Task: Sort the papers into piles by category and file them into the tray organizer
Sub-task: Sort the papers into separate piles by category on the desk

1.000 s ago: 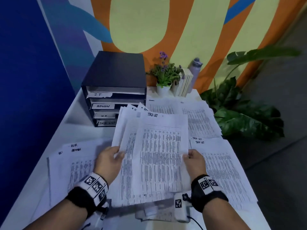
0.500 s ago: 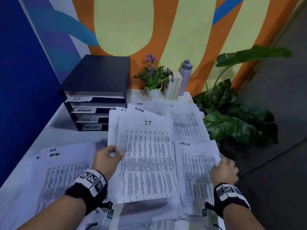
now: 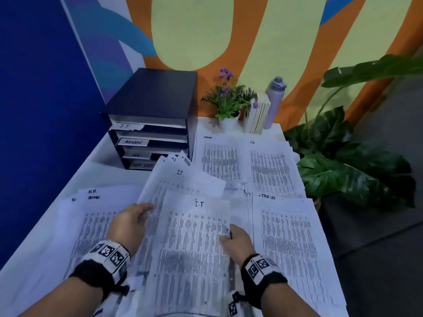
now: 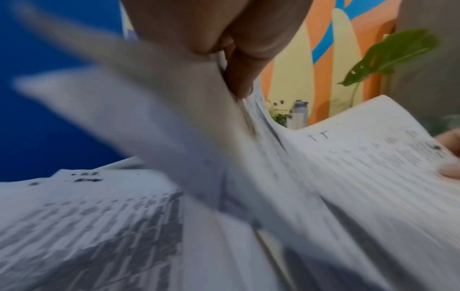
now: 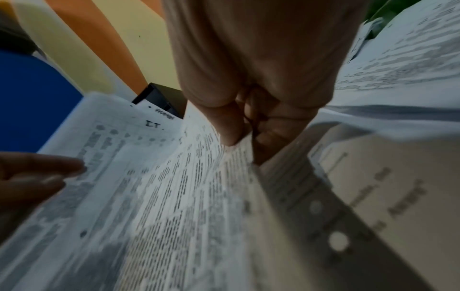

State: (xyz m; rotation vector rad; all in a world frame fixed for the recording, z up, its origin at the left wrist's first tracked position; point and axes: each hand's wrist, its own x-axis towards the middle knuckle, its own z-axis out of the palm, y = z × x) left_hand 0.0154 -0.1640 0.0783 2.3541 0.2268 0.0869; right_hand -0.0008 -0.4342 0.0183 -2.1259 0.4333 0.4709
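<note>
My left hand [image 3: 131,221] [image 4: 224,59] grips the left edge of a fanned stack of printed papers [image 3: 180,181] held over the table. My right hand [image 3: 235,239] [image 5: 246,126] pinches the right edge of the top sheet marked I.T [image 3: 194,243] [image 5: 174,187] and holds it apart from the stack. Sorted piles lie on the table: a Task List pile [image 3: 288,243] at right, an Admin pile [image 3: 219,156] and an H.R pile [image 3: 272,165] behind. The black tray organizer [image 3: 151,120] stands at back left, with slots labelled I.T, Admin and Task List.
More sheets marked H.R and Admin [image 3: 91,216] lie at the left of the white table [image 3: 109,170]. A small potted flower [image 3: 229,104], books [image 3: 258,115] and a grey bottle [image 3: 275,99] stand at the back edge. A large leafy plant [image 3: 350,161] is off the table's right side.
My right hand laid a sheet on the Task List pile at right, then came back and took hold of the top I.T sheet. The left hand kept hold of the stack.
</note>
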